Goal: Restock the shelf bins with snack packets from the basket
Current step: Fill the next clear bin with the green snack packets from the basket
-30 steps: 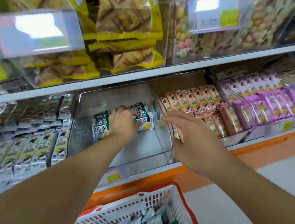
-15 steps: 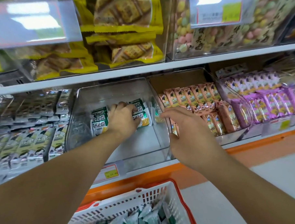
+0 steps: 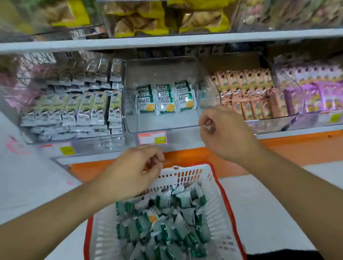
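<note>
Snack packets [image 3: 165, 99] in clear bin [image 3: 207, 77], left hand [image 3: 133, 170] over basket [image 3: 218, 188], right hand [image 3: 223, 131] at bin front, both grips loosely curled, empty

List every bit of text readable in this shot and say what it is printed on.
Green packets in the clear bin: large white characters, too blurred to read.
Loose packet on top in the basket: same style of print, unreadable.
Red-bordered price tag on the bin front: print too small.
Yellow price tag at left: blurred.
Neighbouring grey, peach and purple packets: lettering too blurred.
Nothing can be quoted with confidence.

2 bare, sleeveless forearms, no jewellery
</note>
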Available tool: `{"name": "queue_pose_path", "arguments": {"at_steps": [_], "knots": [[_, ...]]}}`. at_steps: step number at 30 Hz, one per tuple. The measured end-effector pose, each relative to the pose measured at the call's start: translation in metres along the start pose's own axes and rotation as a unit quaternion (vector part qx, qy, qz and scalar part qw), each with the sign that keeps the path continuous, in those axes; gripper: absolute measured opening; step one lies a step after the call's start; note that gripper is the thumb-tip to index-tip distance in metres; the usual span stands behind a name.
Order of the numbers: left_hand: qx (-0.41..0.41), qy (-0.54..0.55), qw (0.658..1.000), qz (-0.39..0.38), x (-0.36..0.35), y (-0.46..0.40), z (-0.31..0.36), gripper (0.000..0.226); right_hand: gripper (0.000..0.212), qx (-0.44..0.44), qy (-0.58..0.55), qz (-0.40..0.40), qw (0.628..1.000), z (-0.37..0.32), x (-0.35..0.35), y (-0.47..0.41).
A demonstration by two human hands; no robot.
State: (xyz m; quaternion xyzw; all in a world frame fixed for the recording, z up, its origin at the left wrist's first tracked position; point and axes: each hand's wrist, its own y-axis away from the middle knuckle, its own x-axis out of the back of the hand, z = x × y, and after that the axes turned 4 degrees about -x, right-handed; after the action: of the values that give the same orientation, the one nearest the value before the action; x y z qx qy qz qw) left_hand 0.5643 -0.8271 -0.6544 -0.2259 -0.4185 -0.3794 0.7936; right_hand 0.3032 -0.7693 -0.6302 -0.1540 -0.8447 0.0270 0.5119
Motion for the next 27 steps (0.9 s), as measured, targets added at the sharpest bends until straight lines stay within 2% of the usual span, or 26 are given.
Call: {"name": "queue_pose_path", "arguments": {"at_steps": [2,4,7,10,13,16,19,23,27], "knots": [[0.073,-0.052,0.995,-0.051,-0.018,0.036,-0.037,0.009,0.012,0.001,0.031,-0.134,0.991,-0.006,-0.029,0.016],[0.161,-0.131,0.972,-0.107,-0.032,0.061,-0.071,0.024,0.012,-0.035,0.090,-0.277,0.956,-0.004,-0.064,0.036],[0.253,-0.203,0.925,-0.196,-0.043,0.085,-0.102,0.057,0.037,-0.079,0.152,-0.422,0.890,0.016,-0.128,0.065],[0.290,-0.253,0.893,-0.233,-0.053,0.098,-0.120,0.072,0.073,-0.120,0.154,-0.507,0.840,0.034,-0.176,0.080],[0.316,-0.272,0.867,-0.273,-0.061,0.104,-0.130,0.068,0.088,-0.167,0.121,-0.480,0.853,0.046,-0.215,0.083],[0.311,-0.260,0.870,-0.281,-0.061,0.101,-0.132,0.056,0.089,-0.219,0.055,-0.448,0.865,0.052,-0.244,0.084],[0.312,-0.246,0.869,-0.296,-0.056,0.095,-0.132,0.054,0.070,-0.227,0.046,-0.417,0.879,0.053,-0.260,0.090],[0.305,-0.255,0.864,-0.307,-0.047,0.086,-0.125,0.042,0.023,-0.264,0.047,-0.365,0.892,0.057,-0.274,0.097],[0.272,-0.255,0.875,-0.309,-0.033,0.072,-0.106,0.030,0.008,-0.301,0.072,-0.333,0.891,0.060,-0.265,0.096]]}}
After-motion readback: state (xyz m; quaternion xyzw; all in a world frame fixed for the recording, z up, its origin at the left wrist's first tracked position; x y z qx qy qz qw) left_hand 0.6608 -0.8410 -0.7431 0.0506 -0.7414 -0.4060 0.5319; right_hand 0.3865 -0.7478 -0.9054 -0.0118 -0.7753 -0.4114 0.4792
